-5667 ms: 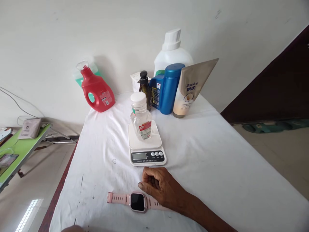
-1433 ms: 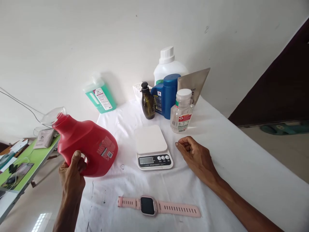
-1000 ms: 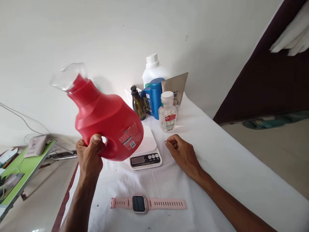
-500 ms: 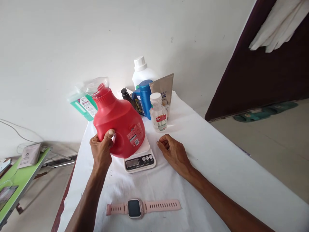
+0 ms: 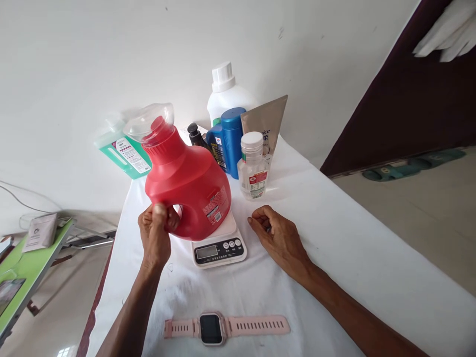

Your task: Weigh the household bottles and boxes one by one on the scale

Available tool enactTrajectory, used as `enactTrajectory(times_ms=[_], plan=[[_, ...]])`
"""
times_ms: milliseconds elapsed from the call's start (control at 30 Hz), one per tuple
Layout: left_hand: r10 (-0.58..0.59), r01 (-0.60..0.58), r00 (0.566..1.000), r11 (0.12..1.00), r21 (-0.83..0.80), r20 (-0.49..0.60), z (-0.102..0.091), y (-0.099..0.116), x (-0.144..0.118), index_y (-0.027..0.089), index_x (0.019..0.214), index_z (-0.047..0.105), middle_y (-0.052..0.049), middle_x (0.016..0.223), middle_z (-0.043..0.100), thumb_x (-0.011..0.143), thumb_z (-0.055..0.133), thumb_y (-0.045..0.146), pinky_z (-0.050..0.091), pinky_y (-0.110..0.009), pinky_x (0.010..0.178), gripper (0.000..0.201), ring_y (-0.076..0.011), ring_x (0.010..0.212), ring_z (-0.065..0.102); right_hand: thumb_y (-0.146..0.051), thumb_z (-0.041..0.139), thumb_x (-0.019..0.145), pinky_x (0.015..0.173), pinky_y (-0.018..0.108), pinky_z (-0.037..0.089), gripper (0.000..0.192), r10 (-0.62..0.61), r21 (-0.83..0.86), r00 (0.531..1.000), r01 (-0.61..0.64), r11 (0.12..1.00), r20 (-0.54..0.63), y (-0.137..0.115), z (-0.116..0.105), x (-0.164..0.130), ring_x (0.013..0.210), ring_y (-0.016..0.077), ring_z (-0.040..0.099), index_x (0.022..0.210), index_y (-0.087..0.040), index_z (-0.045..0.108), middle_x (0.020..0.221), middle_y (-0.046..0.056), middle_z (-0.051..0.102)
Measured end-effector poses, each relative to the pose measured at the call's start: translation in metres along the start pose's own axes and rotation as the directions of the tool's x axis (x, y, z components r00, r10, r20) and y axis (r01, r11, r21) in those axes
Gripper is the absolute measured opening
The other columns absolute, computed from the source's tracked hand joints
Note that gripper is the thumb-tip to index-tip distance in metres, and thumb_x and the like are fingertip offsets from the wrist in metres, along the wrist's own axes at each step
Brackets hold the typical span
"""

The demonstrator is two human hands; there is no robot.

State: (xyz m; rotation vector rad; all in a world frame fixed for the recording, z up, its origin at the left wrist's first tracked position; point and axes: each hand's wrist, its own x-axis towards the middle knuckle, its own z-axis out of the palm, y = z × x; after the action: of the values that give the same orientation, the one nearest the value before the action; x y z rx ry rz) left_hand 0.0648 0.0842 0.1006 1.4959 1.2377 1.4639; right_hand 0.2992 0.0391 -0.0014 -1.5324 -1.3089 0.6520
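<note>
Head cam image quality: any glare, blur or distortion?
Head view: soft even daylight, with faint shadows behind the bottles on the wall; the red jug and left hand are sharp; the scale display is unreadable; wide-angle stretch toward the corners slants the door edge; no harsh glare.
</note>
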Motion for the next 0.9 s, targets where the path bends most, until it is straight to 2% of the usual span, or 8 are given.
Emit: enactTrajectory(times_ms=[100,167,233,300,367,433,733,900], plan=[[0.084,-0.084,0.996,0.994,0.069,-0.006,-0.011,-0.003,0.007,0.023,0.063,0.056,-0.005,0.064,0.054,0.084,0.035,0.093,0.043,-0.033,0.057,0.076,-0.0211,0.063,0.054,-0.044,0.054,0.090,0.059,0.032,0.046,0.022,0.002,-0.001,1.000,-0.002,1.000,-0.003,0.000,0.000,0.000,0.060,0.0178,0.057,0.080,-0.025,0.055,0.071,0.001,0.065],[0.117,-0.110,0.991,0.988,0.106,-0.065,-0.020,-0.014,0.013,0.023,0.069,0.060,-0.005,0.068,0.058,0.085,0.032,0.094,0.046,-0.032,0.061,0.078,-0.0218,0.068,0.058,-0.044,0.054,0.090,0.059,0.031,0.046,0.022,-0.002,-0.009,1.000,0.002,1.000,-0.001,0.000,-0.001,0.001,0.059,0.0174,0.056,0.081,-0.025,0.055,0.071,0.001,0.065],[0.074,-0.054,0.989,0.986,0.158,-0.124,-0.028,-0.030,0.017,0.023,0.070,0.059,-0.004,0.066,0.057,0.089,0.033,0.090,0.045,-0.032,0.061,0.074,-0.0200,0.064,0.055,-0.044,0.053,0.089,0.059,0.031,0.046,0.022,-0.007,-0.016,1.000,0.007,1.000,0.001,0.000,-0.001,0.001,0.059,0.0171,0.056,0.081,-0.024,0.056,0.072,0.001,0.065],[-0.017,0.055,0.986,0.971,0.232,-0.164,-0.035,-0.050,0.017,0.023,0.062,0.054,-0.002,0.058,0.050,0.091,0.040,0.082,0.039,-0.031,0.054,0.067,-0.0174,0.055,0.045,-0.045,0.053,0.089,0.059,0.031,0.046,0.022,-0.008,-0.022,1.000,0.008,1.000,0.001,0.001,-0.001,0.001,0.058,0.0169,0.055,0.082,-0.024,0.057,0.072,0.002,0.065],[-0.094,0.141,0.980,0.949,0.283,-0.174,-0.039,-0.066,0.016,0.024,0.056,0.045,0.000,0.052,0.041,0.091,0.048,0.076,0.031,-0.031,0.049,0.063,-0.0156,0.050,0.036,-0.045,0.054,0.089,0.059,0.031,0.046,0.022,-0.003,-0.028,1.000,0.003,1.000,0.000,0.001,-0.001,0.001,0.058,0.0169,0.055,0.082,-0.024,0.058,0.072,0.002,0.066],[-0.126,0.169,0.978,0.944,0.285,-0.164,-0.041,-0.076,0.013,0.024,0.054,0.041,0.001,0.051,0.037,0.090,0.052,0.072,0.027,-0.030,0.048,0.061,-0.0148,0.049,0.031,-0.045,0.054,0.088,0.058,0.031,0.045,0.022,0.007,-0.036,1.000,-0.007,0.999,0.000,0.000,-0.001,0.000,0.058,0.0168,0.055,0.082,-0.024,0.058,0.072,0.002,0.066],[-0.156,0.191,0.977,0.944,0.270,-0.146,-0.042,-0.077,0.009,0.023,0.056,0.044,0.001,0.056,0.040,0.092,0.054,0.054,0.032,-0.030,0.052,0.049,-0.0149,0.055,0.034,-0.043,0.054,0.088,0.058,0.030,0.046,0.020,-0.007,-0.038,1.000,0.008,0.999,0.006,0.000,-0.001,0.000,0.062,0.0174,0.058,0.082,-0.024,0.057,0.074,0.003,0.067],[-0.151,0.191,0.976,0.943,0.273,-0.158,-0.043,-0.080,0.010,0.022,0.057,0.044,0.001,0.057,0.041,0.092,0.054,0.051,0.030,-0.029,0.051,0.047,-0.0140,0.055,0.033,-0.042,0.055,0.088,0.058,0.029,0.045,0.020,-0.028,-0.035,1.000,0.029,0.999,0.005,0.002,-0.001,0.001,0.061,0.0170,0.057,0.081,-0.024,0.057,0.072,0.002,0.065]])
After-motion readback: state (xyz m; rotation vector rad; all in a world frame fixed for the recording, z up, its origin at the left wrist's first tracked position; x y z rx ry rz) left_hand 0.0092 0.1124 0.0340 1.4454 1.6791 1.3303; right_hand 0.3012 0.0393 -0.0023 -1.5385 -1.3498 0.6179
